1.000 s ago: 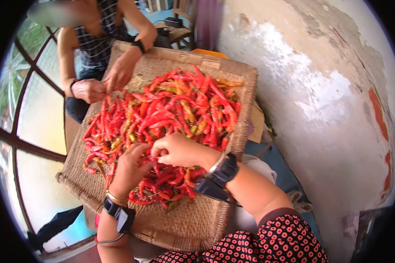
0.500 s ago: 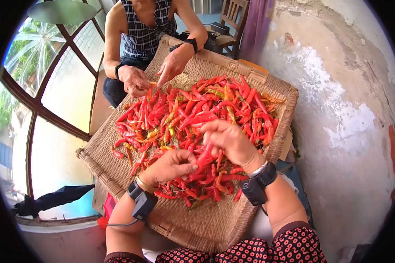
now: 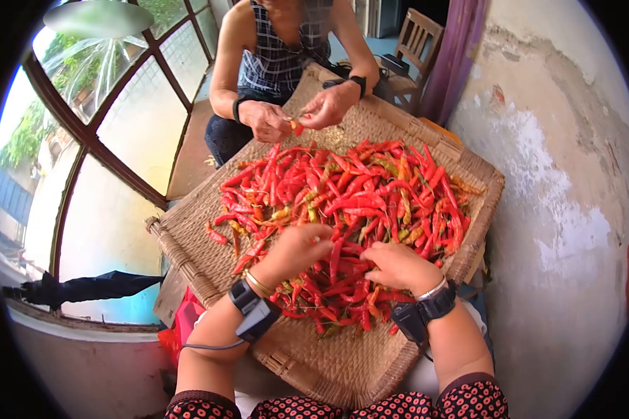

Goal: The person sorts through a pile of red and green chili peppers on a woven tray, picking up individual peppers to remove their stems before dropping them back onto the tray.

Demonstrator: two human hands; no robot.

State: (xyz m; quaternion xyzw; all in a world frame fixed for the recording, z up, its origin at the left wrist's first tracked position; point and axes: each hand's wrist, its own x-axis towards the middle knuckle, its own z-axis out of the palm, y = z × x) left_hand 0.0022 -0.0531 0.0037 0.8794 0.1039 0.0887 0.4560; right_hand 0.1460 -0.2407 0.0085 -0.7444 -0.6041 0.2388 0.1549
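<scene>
Over the near part of a heap of red chili peppers [image 3: 356, 202], my left hand [image 3: 297, 251] has loosely curled fingers, with a gap between the thumb and fingertips. No pepper shows in its grasp. A few centimetres to the right, my right hand [image 3: 402, 269] reaches down to the peppers with bent fingers. Its thumb and fingertips are apart and touch or nearly touch the peppers; whether one is between them is hard to see. The heap lies on a woven tray [image 3: 321, 363] with a raised rim. Some peppers are yellowish or orange and shrivelled.
Across the tray, another person [image 3: 279, 52] holds a small red pepper [image 3: 297, 128] between both hands. Framed windows and a dark folded umbrella [image 3: 105, 286] are on the left. A plastered wall [image 3: 552, 209] stands at right, with a wooden chair [image 3: 416, 52] behind.
The red pepper between my left fingers is no longer seen there. My right hand has lowered from above the heap onto it. The other person's hands have lifted off the heap with a pepper.
</scene>
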